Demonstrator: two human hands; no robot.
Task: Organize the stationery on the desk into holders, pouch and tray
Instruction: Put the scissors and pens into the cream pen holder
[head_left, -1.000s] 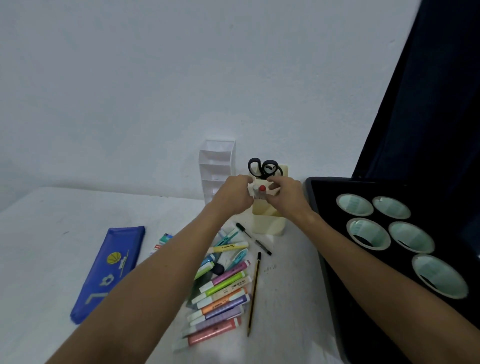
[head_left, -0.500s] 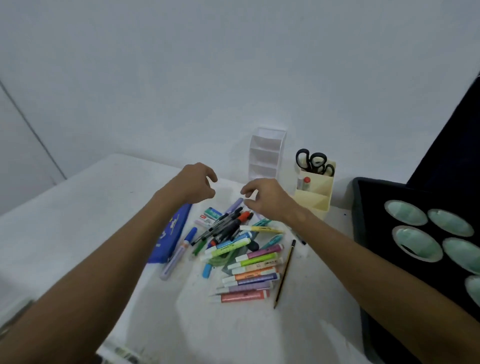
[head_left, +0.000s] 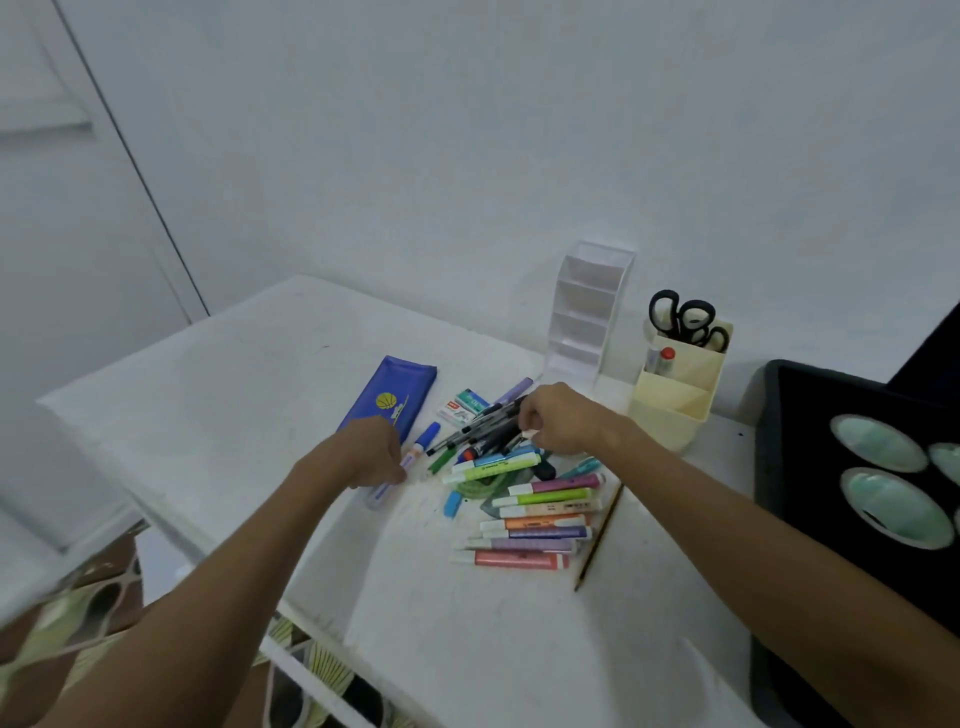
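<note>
My left hand (head_left: 373, 453) reaches down beside the blue pouch (head_left: 400, 387), fingertips pinching a white marker with a blue cap (head_left: 423, 441). My right hand (head_left: 563, 420) curls over a bundle of dark pens (head_left: 483, 423) at the top of the pile. Pastel highlighters (head_left: 540, 514) lie in a row below it, with a pencil (head_left: 600, 535) to their right. A white tiered holder (head_left: 592, 312) stands at the wall. The cream holder (head_left: 672, 410) next to it contains black scissors (head_left: 680, 317) and a glue stick (head_left: 661, 359).
A black tray (head_left: 800, 467) with several tape rolls (head_left: 878, 441) sits at the right. Small staple boxes (head_left: 462, 406) lie by the pouch. A blue cap (head_left: 453, 503) lies loose. The table's front-left edge (head_left: 218, 551) drops off over patterned fabric.
Both hands have left the cream holder, where the glue stick now stands, and dropped to the pile. The left has reached the marker, the right the dark pens. My view swung left.
</note>
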